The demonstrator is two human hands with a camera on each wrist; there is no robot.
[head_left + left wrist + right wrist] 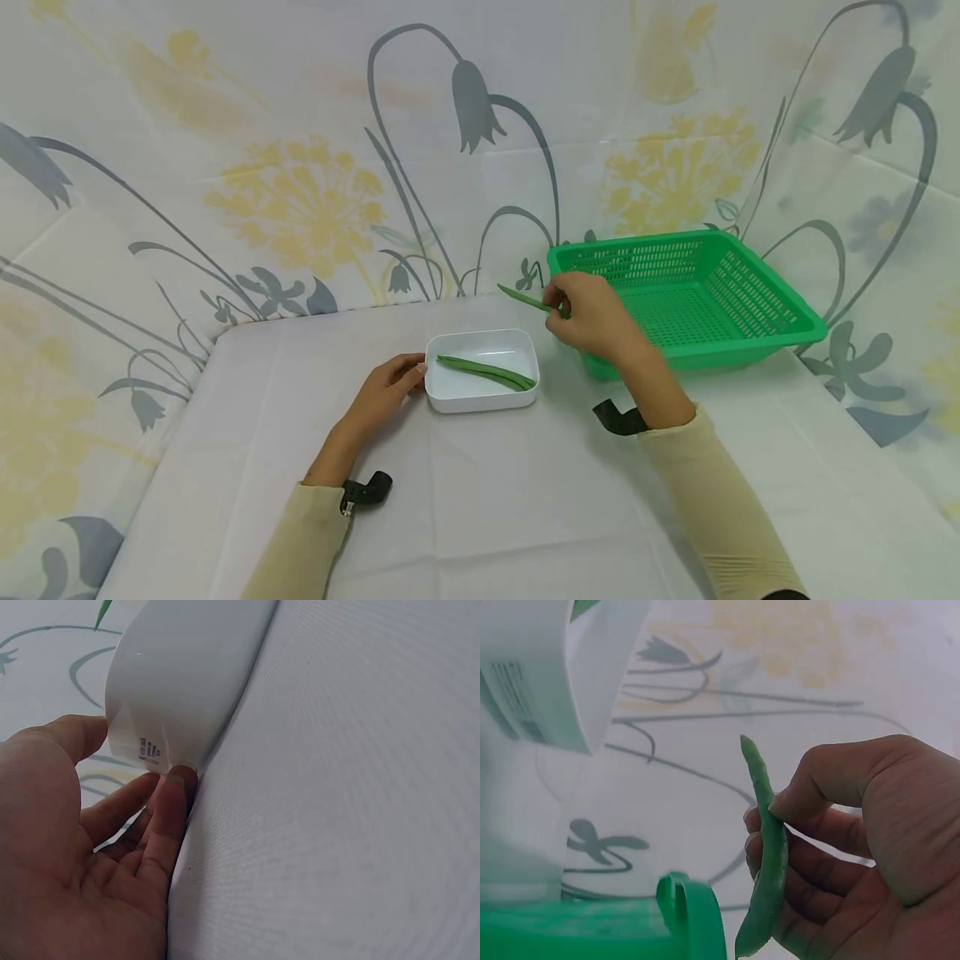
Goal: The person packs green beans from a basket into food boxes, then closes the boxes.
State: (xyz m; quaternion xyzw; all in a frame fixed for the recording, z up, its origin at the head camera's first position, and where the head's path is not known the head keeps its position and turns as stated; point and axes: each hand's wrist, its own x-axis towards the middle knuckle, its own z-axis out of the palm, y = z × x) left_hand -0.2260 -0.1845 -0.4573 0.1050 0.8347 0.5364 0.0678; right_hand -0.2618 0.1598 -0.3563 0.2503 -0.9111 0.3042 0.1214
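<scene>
Between the thumb and fingers of my right hand (588, 312) is a green bean (766, 847), raised beside the near left corner of the green basket (750, 354). The bean's thin tip points left in the head view, toward the space over the white dish (472, 402). In that dish lie green beans (487, 372) side by side, slanting down to the right. My left hand (384, 392) holds the dish at its left end. In the left wrist view the thumb is at the upper edge and the curled fingertips (174, 784) are low against the wall, by the tablecloth.
The green basket with slotted walls stands at the right back, tilted slightly, and shows its bare floor. A white tablecloth (420, 500) covers the table. Behind it hangs a white cloth with grey and yellow flowers (300, 204). Black wrist straps (367, 490) sit on both wrists.
</scene>
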